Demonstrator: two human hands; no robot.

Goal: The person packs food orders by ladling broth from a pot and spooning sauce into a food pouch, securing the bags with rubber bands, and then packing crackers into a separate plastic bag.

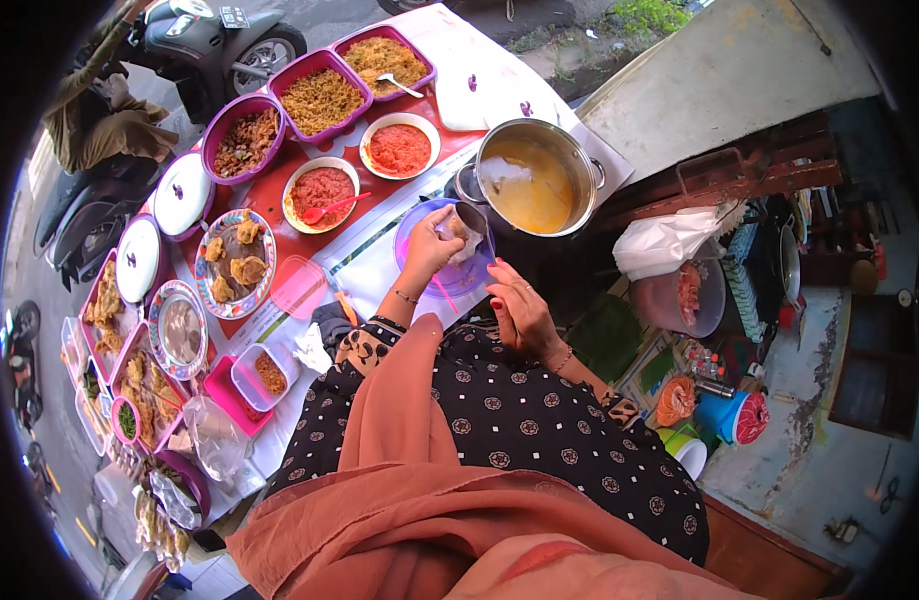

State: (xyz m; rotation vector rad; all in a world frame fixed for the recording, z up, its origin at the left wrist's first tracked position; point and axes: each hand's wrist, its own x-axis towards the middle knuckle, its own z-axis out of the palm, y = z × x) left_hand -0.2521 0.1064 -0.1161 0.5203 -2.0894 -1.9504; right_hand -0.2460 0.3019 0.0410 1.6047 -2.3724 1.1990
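My left hand (430, 246) is closed, its fingertips pinching what looks like a small clear plastic bag (468, 247) above a purple-blue bowl (408, 222). Right by those fingers is a dark, rounded metal rim, like a ladle's or cup's; how it is held is hidden. On the bowl's near side, my right hand (523, 312) has its fingers partly bent and loosely apart, with nothing visible in them. A thin pink strip (443, 290) lies between the two hands. Just beyond the bowl stands a large steel pot (592, 182) of yellow broth.
Two bowls of red sambal (398, 149) and purple tubs of fried noodles (322, 100) line the far side. Leftward are a plate of fried pieces (248, 270), white-lidded tubs (140, 260) and trays of fritters (145, 390). A parked scooter (210, 50) stands beyond the table.
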